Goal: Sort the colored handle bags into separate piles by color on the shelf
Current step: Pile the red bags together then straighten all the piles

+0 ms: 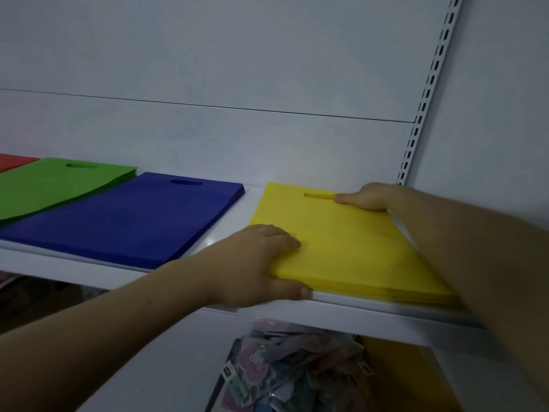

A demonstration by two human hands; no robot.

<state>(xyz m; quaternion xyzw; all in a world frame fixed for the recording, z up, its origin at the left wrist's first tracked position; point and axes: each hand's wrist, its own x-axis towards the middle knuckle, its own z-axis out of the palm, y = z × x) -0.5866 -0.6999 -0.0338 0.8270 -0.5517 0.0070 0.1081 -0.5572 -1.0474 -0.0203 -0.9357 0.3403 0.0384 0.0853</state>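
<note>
I see the yellow pile (341, 245) on the right part of the white shelf (221, 236). Its near edge runs along the shelf's front lip. A strip of bare shelf separates it from the blue pile (124, 218), so there is some room to slide it left. On the right there is much less space: the slotted upright (427, 93) stands just past the pile's far right corner. The far edge sits close to the back panel (208, 55).

My left hand (261, 263) grips the pile's near left corner, fingers on top and thumb along the front edge. My right hand (365, 197) rests at the far right corner, its thumb flat on top and pointing at the handle slot (319, 196). Its fingers are hidden, so I cannot tell whether it holds or only presses.

Left of the blue pile lies the green pile (53, 185), their edges overlapping from this angle. A corner of a red pile (13, 163) shows at the frame's left edge.

Under the shelf there is a jumble of small packets (297, 370), and I cannot make out a bin around them. Beside them there is something yellow (398, 373) that I cannot identify.

The yellow pile's long axis runs front to back, skewed slightly, with the handle slot at the far end. The blue and green piles also have their slots at the far end.
</note>
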